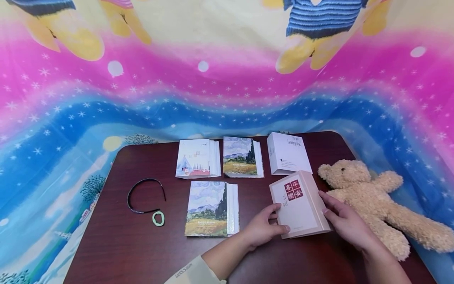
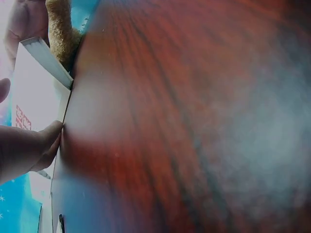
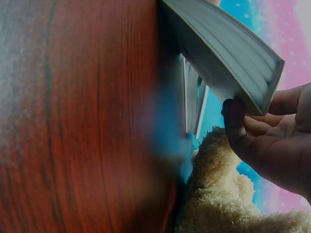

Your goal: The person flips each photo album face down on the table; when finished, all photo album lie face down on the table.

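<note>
A cream photo album with a red block of Chinese characters on its cover leans tilted at the right of the table in the head view. My left hand grips its left edge, thumb at the lower corner. At the spine side, my right hand holds the album. The right wrist view shows the page ends of the album, with the right hand's thumb and fingers at its lower corner. In the left wrist view, the left fingers press at the album's edge beside the tabletop.
Behind stand a tent-picture album, a landscape album and a white album. Another landscape album lies left of my hands. A dark headband and green hair tie are farther left. A teddy bear lies at the right edge.
</note>
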Demonstrator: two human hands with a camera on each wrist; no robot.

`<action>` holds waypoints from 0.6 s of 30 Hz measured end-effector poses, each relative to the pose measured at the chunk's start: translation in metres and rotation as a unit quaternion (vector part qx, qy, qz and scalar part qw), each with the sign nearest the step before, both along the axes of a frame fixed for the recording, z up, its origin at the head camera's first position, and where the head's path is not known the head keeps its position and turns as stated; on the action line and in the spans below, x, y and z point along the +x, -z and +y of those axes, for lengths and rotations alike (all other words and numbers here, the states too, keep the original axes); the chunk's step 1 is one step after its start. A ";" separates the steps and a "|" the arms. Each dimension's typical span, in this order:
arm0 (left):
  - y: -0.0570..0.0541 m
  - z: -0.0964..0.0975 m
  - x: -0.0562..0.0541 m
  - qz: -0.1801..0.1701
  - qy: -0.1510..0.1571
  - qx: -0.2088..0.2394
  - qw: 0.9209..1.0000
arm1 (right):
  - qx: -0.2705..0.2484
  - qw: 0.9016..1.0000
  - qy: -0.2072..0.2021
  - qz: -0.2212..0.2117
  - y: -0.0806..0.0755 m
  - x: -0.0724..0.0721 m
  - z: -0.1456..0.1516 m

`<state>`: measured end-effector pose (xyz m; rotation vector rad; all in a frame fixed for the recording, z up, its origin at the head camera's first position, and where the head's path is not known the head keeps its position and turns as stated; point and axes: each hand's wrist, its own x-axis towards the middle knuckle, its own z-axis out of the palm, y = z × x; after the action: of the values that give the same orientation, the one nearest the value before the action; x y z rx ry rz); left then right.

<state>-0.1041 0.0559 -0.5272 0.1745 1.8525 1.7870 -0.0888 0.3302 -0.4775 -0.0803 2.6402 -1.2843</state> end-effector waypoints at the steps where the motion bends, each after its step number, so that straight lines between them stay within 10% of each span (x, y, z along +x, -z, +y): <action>1: 0.000 -0.001 0.000 0.001 0.000 0.000 1.000 | 0.004 1.000 -0.001 -0.002 0.001 0.000 0.000; 18: 0.001 -0.012 0.000 0.020 0.006 -0.006 1.000 | 0.091 0.995 0.001 -0.039 0.010 -0.002 -0.011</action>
<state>-0.1036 0.0438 -0.5280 0.2173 1.8858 1.7756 -0.0909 0.3191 -0.4875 0.0003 2.6751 -1.0205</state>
